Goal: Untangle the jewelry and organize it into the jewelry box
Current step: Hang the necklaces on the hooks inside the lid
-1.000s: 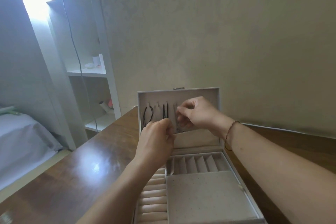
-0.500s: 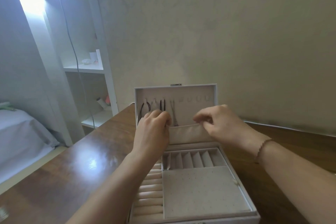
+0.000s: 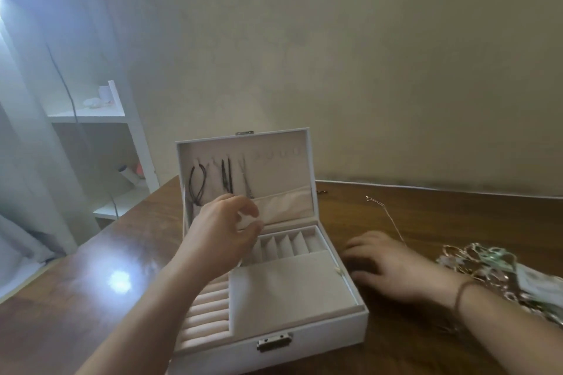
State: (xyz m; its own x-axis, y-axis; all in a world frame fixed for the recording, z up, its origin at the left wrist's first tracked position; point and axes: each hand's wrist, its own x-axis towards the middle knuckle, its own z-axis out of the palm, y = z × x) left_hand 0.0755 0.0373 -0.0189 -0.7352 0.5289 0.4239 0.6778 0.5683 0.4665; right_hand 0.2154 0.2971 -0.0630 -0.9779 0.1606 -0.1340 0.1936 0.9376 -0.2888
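The white jewelry box stands open on the wooden table, its lid upright. Three necklaces hang inside the lid: a dark cord, a second dark one and a thin silver one. My left hand hovers over the box's back left, just before the lid pocket, with loosely curled fingers and nothing visible in them. My right hand lies palm down on the table right of the box, fingers spread. A thin chain lies beyond it. A tangled jewelry pile sits at the far right.
The box holds ring rolls, a row of small slots and a flat padded tray. A white shelf unit with a hanging cable stands left of the table. The beige wall runs close behind the table.
My right hand left the lid and came down onto the table right of the box. My left hand drew back slightly from the lid pocket. The view swung right, showing the jewelry pile.
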